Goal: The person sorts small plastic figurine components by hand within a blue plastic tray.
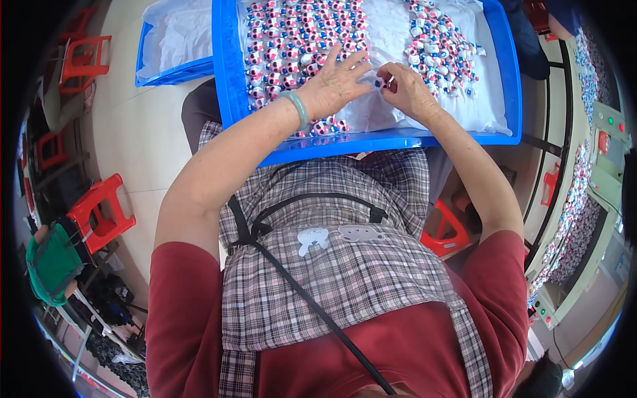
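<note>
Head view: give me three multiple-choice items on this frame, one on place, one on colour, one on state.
1. Where does the blue tray rest?
A. across the person's lap
B. on a red stool
C. on the floor

2. What colour is the bangle on the left wrist?
A. red
B. green
C. black

3. What is the right hand doing?
A. lying flat and empty
B. gripping the tray rim
C. pinching a small piece

Answers: 1 A, its near rim sits over the apron; 2 B, a pale green ring; 3 C, fingertips close on a tiny piece beside the left hand.
</note>
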The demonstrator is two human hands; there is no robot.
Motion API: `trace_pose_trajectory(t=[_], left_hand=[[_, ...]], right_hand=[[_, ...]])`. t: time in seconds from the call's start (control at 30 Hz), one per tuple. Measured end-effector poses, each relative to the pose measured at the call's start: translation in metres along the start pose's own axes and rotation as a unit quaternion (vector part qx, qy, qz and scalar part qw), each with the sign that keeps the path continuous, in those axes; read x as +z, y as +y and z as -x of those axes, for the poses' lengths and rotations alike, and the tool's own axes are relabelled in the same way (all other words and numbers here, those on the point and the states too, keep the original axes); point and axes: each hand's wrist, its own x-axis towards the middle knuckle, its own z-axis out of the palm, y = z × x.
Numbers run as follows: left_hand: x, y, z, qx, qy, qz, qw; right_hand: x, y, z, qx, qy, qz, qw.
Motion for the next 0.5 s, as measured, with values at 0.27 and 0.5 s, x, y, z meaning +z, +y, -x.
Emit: trace_pose_trajectory(t=[0.27, 0.5], left_hand=[[0.008, -0.004, -0.006, 0.029, -0.007, -0.007, 1.000], [0.008, -0.013, -0.003, -0.003, 0.015, 0.002, 1.000]], right_hand=[[-0.002, -0.001, 0.009, 0.019, -0.021, 0.003, 1.000], [0.001, -0.011, 0.008, -0.058, -0.077, -0.016, 0.995]])
